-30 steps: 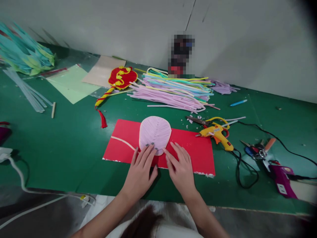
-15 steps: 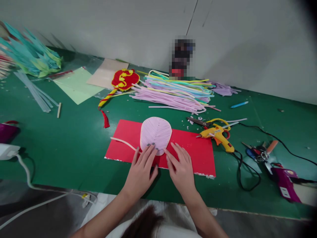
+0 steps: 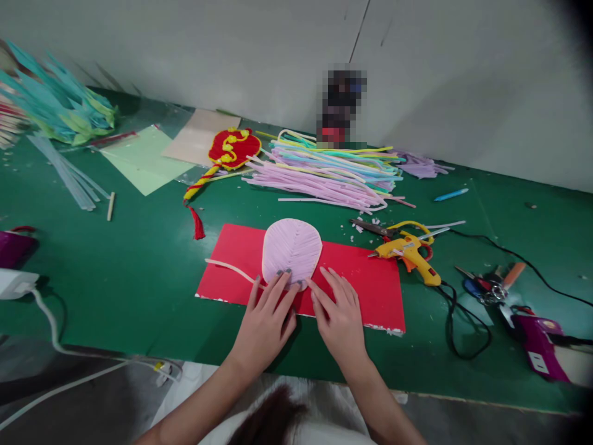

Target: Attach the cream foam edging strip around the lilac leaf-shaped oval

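A pale pink rounded piece (image 3: 293, 248), ribbed like a leaf and edged in cream, lies on a red rectangular sheet (image 3: 365, 278). My left hand (image 3: 264, 318) rests its stretched fingertips on the lower left of this piece. A pale pipe cleaner (image 3: 228, 266) runs out leftward from beneath those fingers; its other end is hidden. At the lower right edge of the piece, my right hand (image 3: 340, 309) touches with its index fingertip, the other fingers extended over the red sheet. Both hands lie with fingers apart, gripping nothing that I can see.
Behind the sheet lies a heap of pastel pipe cleaners (image 3: 324, 176) beside a red and yellow fan (image 3: 234, 149). To the right are scissors (image 3: 370, 227), a corded yellow glue gun (image 3: 407, 250) and keys (image 3: 493, 287). A white cable (image 3: 50, 318) crosses the left front edge.
Both hands stay almost where they were, with only a tiny shift of the left fingertips on the pink piece. The view has shifted very slightly.
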Tool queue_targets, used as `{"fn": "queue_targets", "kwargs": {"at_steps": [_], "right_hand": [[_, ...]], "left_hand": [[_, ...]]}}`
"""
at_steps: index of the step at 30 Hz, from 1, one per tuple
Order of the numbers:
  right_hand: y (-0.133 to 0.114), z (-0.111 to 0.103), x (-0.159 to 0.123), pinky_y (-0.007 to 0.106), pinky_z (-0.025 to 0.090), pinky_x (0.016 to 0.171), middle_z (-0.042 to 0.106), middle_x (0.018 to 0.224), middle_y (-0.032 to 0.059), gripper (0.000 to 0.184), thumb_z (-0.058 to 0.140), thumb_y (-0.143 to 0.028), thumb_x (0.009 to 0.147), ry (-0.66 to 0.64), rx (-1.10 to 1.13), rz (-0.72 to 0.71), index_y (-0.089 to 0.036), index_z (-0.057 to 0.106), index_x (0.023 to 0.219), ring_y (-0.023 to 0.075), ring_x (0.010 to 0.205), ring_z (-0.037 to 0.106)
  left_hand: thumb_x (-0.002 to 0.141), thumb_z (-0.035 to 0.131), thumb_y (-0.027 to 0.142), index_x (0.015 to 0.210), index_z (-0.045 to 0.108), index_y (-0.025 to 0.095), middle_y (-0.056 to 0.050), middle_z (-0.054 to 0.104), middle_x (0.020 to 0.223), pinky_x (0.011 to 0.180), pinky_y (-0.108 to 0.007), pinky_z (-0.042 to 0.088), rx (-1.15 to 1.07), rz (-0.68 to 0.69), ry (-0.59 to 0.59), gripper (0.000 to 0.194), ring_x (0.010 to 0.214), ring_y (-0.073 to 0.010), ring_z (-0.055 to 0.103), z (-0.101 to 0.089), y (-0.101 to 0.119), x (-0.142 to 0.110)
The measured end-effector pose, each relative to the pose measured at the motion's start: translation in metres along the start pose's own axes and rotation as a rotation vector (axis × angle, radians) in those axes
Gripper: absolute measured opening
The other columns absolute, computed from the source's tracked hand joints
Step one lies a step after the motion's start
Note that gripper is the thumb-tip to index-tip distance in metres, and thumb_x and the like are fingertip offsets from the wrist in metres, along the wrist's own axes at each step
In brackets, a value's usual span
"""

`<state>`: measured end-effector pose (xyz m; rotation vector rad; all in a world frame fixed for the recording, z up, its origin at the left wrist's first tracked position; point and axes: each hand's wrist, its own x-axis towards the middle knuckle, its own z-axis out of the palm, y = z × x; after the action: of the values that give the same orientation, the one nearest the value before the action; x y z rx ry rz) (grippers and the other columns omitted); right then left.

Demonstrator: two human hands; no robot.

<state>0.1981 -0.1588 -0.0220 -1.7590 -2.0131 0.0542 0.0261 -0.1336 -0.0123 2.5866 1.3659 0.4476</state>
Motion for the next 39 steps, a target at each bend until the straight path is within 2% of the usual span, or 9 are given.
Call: {"fn": "queue_targets", "kwargs": {"at_steps": [5,17,29,39], "right_hand": [[-0.0004,-0.0006,0.0008,0.045,0.040,0.104,0.052,0.136,0.0087,0.037,0.051,-0.017,0.090,-0.003,0.000,-0.003,-0.025,0.058,0.125,0.0238,0.128,0.044],[-0.0004,-0.0014,0.0004,0.046,0.039,0.104,0.052,0.136,0.0090,0.038,0.051,-0.016,0.090,-0.003,0.001,-0.004,-0.025,0.058,0.126,0.0239,0.128,0.044],[-0.0004,-0.0009,0.0014,0.046,0.041,0.103,0.053,0.136,0.0083,0.037,0.049,-0.018,0.091,-0.010,-0.005,0.005,-0.026,0.058,0.125,0.0240,0.128,0.045],[-0.0002,-0.0010,0.0006,0.046,0.041,0.103,0.052,0.137,0.0082,0.037,0.049,-0.018,0.091,-0.013,-0.007,0.003,-0.026,0.058,0.126,0.0242,0.128,0.045]], "left_hand": [[0.091,0.043,0.022,0.137,0.042,0.012,-0.011,0.048,0.142,0.112,-0.048,0.026,0.016,-0.025,-0.007,0.048,0.129,-0.0251,0.046,0.0009,0.0011,0.0009],[0.092,0.044,0.022,0.132,0.049,0.017,-0.008,0.048,0.142,0.113,-0.048,0.023,-0.025,-0.005,0.005,0.041,0.130,-0.0237,0.045,0.0007,-0.0015,0.0008],[0.092,0.044,0.022,0.132,0.050,0.017,-0.009,0.048,0.142,0.113,-0.049,0.024,-0.009,0.000,0.008,0.041,0.129,-0.0245,0.046,-0.0002,-0.0005,0.0006],[0.093,0.042,0.022,0.134,0.048,0.014,-0.008,0.048,0.142,0.115,-0.047,0.020,0.008,-0.010,-0.013,0.042,0.130,-0.0230,0.045,0.0010,0.0001,0.0020]]}}
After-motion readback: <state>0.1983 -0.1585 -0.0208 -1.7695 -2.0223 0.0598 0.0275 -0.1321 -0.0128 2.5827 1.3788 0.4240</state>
